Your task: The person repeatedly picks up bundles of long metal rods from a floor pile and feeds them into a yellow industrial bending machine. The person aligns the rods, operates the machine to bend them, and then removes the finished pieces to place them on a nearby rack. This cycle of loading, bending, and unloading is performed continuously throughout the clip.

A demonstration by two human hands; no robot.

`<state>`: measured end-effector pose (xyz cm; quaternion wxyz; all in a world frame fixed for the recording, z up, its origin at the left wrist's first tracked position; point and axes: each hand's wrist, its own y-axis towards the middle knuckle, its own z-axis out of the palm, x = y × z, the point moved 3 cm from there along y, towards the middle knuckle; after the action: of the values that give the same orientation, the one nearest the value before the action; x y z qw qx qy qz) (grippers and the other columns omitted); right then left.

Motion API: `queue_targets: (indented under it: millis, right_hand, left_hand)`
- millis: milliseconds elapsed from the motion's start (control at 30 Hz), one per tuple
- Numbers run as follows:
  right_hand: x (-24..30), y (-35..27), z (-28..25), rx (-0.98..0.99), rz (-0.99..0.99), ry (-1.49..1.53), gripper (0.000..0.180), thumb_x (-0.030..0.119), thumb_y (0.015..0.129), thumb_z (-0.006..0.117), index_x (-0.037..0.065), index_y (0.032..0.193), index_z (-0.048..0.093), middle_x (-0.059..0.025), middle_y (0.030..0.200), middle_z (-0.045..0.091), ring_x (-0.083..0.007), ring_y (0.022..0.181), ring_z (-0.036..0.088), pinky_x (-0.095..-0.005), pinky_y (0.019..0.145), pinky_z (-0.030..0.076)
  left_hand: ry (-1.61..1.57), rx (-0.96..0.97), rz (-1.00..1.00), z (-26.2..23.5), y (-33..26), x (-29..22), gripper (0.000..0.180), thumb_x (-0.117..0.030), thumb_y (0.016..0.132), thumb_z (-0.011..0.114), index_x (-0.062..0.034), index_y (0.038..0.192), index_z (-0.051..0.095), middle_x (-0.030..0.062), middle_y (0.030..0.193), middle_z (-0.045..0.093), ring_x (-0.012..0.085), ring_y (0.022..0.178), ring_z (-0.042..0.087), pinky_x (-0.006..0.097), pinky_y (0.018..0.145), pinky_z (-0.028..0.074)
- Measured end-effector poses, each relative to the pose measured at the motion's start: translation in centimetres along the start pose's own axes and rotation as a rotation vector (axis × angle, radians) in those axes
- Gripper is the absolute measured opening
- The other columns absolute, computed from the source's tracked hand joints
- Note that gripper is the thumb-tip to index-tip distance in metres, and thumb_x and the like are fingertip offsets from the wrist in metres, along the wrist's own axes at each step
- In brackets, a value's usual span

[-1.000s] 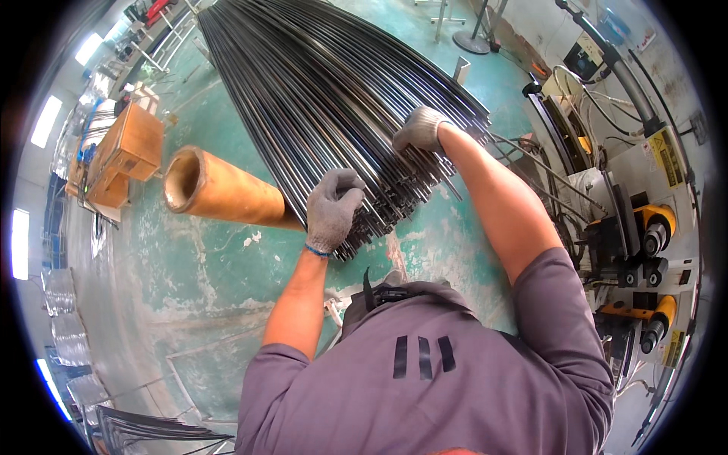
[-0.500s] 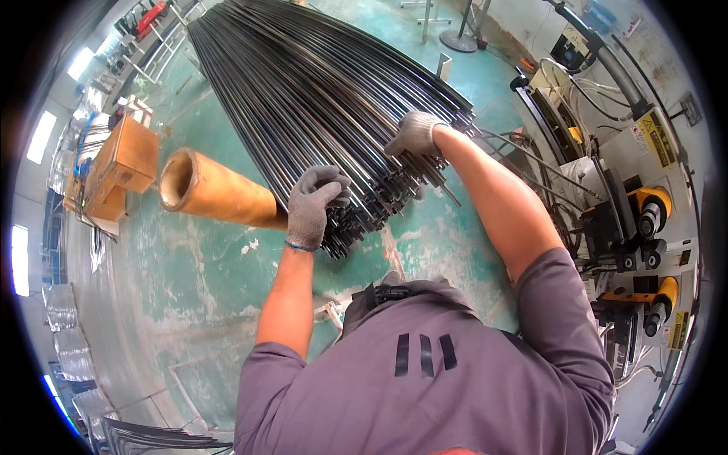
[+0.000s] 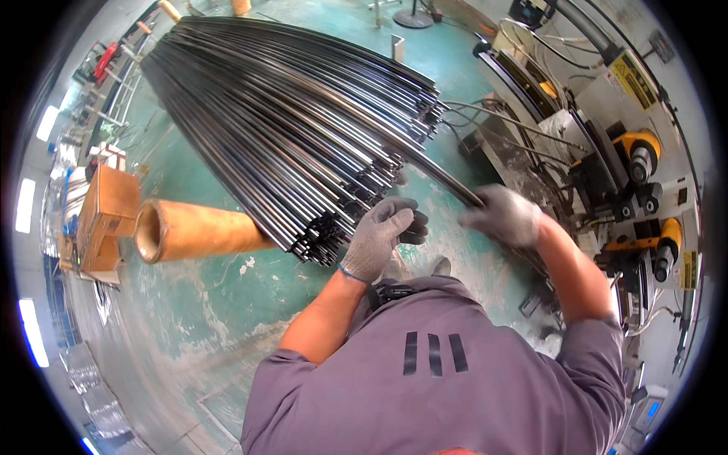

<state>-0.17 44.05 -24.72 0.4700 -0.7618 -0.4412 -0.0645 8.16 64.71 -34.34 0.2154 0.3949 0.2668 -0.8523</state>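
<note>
A big stack of long dark metal tubes (image 3: 280, 129) fans across the view, its cut ends towards me. My right hand (image 3: 503, 217), in a grey glove and blurred by motion, is closed around the near end of a few tubes (image 3: 444, 176). Those tubes stick out past the rest, well to the right of my left hand. My left hand (image 3: 381, 236), gloved too, hovers by the stack's near ends. Its fingers are loosely curled with the thumb apart, and I see nothing held in them.
An orange-brown cylinder (image 3: 205, 231) supports the stack's near left side. Cardboard boxes (image 3: 114, 201) stand farther left. Along the right runs a machine with yellow-and-black parts (image 3: 641, 155) and cables. A round dark base (image 3: 413, 18) stands on the green floor (image 3: 220, 318) at the back.
My right hand has moved right and towards me, drawing a few tubes out of the stack. The left hand has shifted right, off the near tube ends. The view has turned somewhat.
</note>
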Motion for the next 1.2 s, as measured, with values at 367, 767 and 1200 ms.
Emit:
queue_targets:
  millis: [367, 767, 1200]
  right_hand:
    - [-19.4, -21.8, 8.8, -0.761, 0.539, -0.165, 0.026, 0.018, 0.068, 0.082, 0.004, 0.076, 0.062, -0.0166, 0.066, 0.06, -0.0365, 0.065, 0.06, -0.0434, 0.06, 0.046]
    - [-44.9, -26.7, 16.6, -1.027, 0.52, -0.309, 0.009, 0.004, 0.075, 0.059, 0.004, 0.077, 0.05, -0.0197, 0.074, 0.054, -0.0414, 0.076, 0.054, -0.049, 0.067, 0.041]
    - [-39.1, -17.1, 11.6, -1.126, -0.809, 2.345, 0.051, 0.01, 0.088, 0.057, -0.017, 0.13, 0.043, -0.0305, 0.139, 0.046, -0.0406, 0.129, 0.047, -0.0527, 0.115, 0.034]
  left_hand:
    - [-0.717, 0.108, -0.055, 2.5, 7.5, 0.4, 0.038, 0.002, 0.08, 0.055, -0.0012, 0.117, 0.054, 0.0156, 0.113, 0.061, 0.0312, 0.108, 0.06, 0.049, 0.104, 0.046]
    - [-0.561, 0.044, -0.162, 12.5, 5.0, 2.9, 0.015, -0.006, 0.088, 0.057, 0.0005, 0.1, 0.063, 0.0172, 0.093, 0.064, 0.0323, 0.096, 0.061, 0.051, 0.104, 0.042]
    - [-0.101, 0.277, -0.032, 28.3, 10.1, 6.9, 0.018, -0.01, 0.096, 0.059, -0.0042, 0.113, 0.055, 0.0083, 0.096, 0.062, 0.0241, 0.093, 0.061, 0.05, 0.104, 0.045]
